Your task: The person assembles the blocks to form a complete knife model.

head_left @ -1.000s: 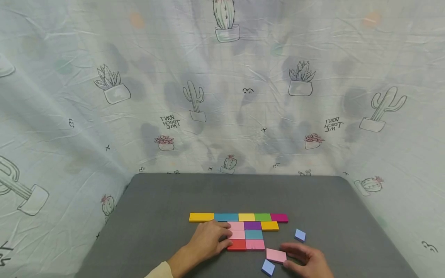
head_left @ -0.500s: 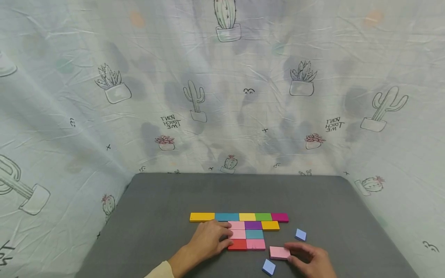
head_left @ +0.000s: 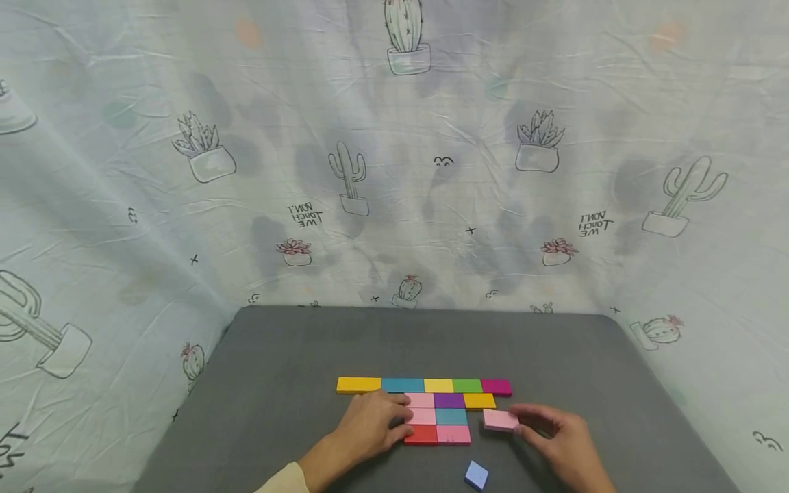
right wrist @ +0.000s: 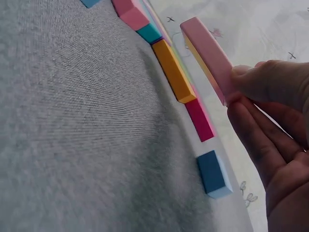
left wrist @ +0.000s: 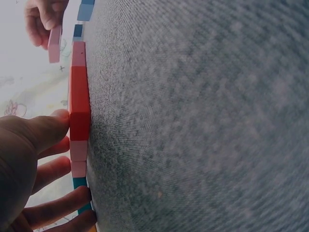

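My right hand (head_left: 557, 438) pinches a pink rectangular block (head_left: 500, 420) by its right end between thumb and fingers. In the right wrist view the pink block (right wrist: 210, 53) is raised above the grey surface. My left hand (head_left: 368, 421) rests along the left ends of the lower rows, with fairly straight fingers touching the blocks. In the left wrist view its thumb lies at a red block (left wrist: 79, 96). The flat layout has a top row with a blue block (head_left: 402, 385) and a green block (head_left: 466, 386). Below sit a purple block (head_left: 448, 401) and an orange block (head_left: 479, 401).
A small light-blue block (head_left: 477, 475) lies loose near the front. Another blue block (right wrist: 212, 174) shows in the right wrist view; my right hand hides it in the head view. A cactus-print cloth (head_left: 407, 171) surrounds the grey table (head_left: 296, 342).
My right hand has lifted the pink block from the table and carried it away from me, towards the right end of the short rows. The left hand has stayed in place.
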### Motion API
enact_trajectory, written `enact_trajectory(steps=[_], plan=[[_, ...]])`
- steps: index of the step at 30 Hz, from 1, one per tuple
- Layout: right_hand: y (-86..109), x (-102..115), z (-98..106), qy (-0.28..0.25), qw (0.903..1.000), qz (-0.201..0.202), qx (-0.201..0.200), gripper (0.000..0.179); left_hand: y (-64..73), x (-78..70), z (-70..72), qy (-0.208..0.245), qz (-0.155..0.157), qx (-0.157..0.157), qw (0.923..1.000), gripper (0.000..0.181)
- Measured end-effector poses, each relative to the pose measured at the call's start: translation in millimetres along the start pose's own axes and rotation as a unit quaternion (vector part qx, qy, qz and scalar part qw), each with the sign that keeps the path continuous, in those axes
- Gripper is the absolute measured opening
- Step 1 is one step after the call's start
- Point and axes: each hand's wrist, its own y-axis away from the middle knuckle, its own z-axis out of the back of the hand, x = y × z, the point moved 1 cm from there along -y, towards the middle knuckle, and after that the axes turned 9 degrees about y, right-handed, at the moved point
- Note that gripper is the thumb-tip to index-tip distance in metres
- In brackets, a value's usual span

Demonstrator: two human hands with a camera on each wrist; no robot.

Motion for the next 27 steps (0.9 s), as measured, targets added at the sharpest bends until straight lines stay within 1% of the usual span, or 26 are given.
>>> enact_trajectory(steps=[6, 11, 16, 20, 23, 27], plan=[[-5.4, 1, -9, 0.024, 0.9991, 0.035, 0.000, 0.032, 0.4, 0.7, -1.1, 0.001, 0.001, 0.002, 1.0000, 0.030], [-8.0, 3, -17, 0.057, 0.9972, 0.048, -0.002, 0.033, 0.7, 0.9, -1.6, 0.002, 0.002, 0.003, 1.0000, 0.030], [-8.3, 7, -22, 0.099, 0.9923, 0.074, -0.009, 0.036, 1.4, 0.7, -1.6, 0.000, 0.001, 0.003, 1.0000, 0.029], [-8.6, 11, -25, 0.121, 0.9877, 0.096, -0.021, 0.037, 1.8, 0.9, -1.9, 0.002, 0.002, 0.002, 1.0000, 0.029], [-8.7, 12, -26, 0.134, 0.9844, 0.108, -0.036, 0.037, 1.4, 1.1, -2.1, 0.004, 0.000, 0.001, 1.0000, 0.029], [-9.6, 13, -27, 0.142, 0.9808, 0.126, -0.043, 0.038, 1.5, 0.7, -1.4, 0.005, 0.000, 0.000, 1.0000, 0.030]])
